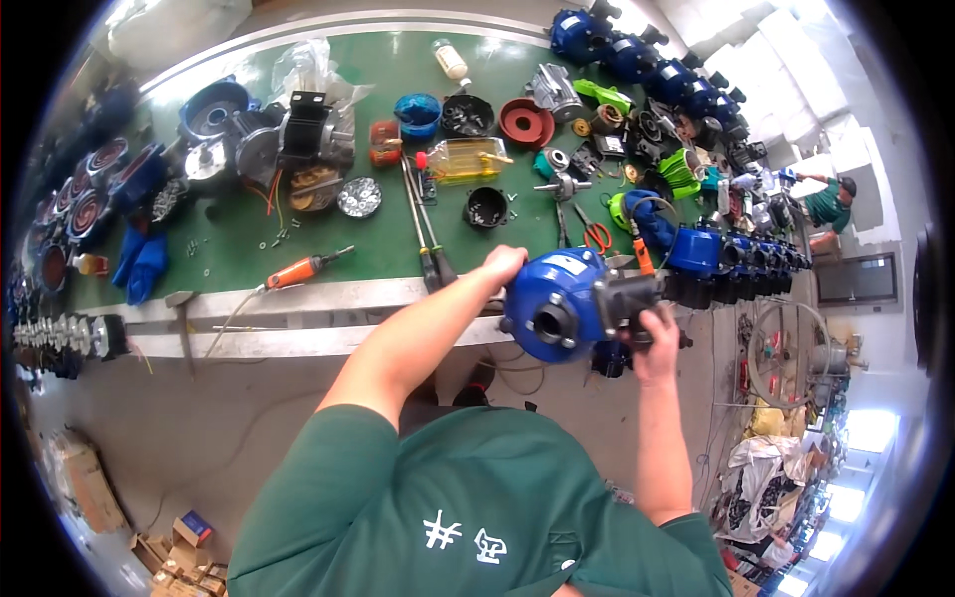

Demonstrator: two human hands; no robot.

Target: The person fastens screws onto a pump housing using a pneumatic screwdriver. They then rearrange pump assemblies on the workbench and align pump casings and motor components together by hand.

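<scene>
The left hand (505, 263), half-curled, clasped the blue unit (530, 291) above the workbench's (383, 293) front edge; the right hand (655, 345), fingers bent, gripped its black fitting (629, 296); steady support called for sharing the weight

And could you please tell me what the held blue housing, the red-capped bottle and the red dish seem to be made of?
Blue housing: probably painted metal, glossy; its even colour and bright sheen suggest a coating.
Red-capped bottle: likely clear, shiny plastic; yellow shows through its glinting walls.
Red dish: perhaps painted metal, duller in finish, though plastic is possible.
</scene>
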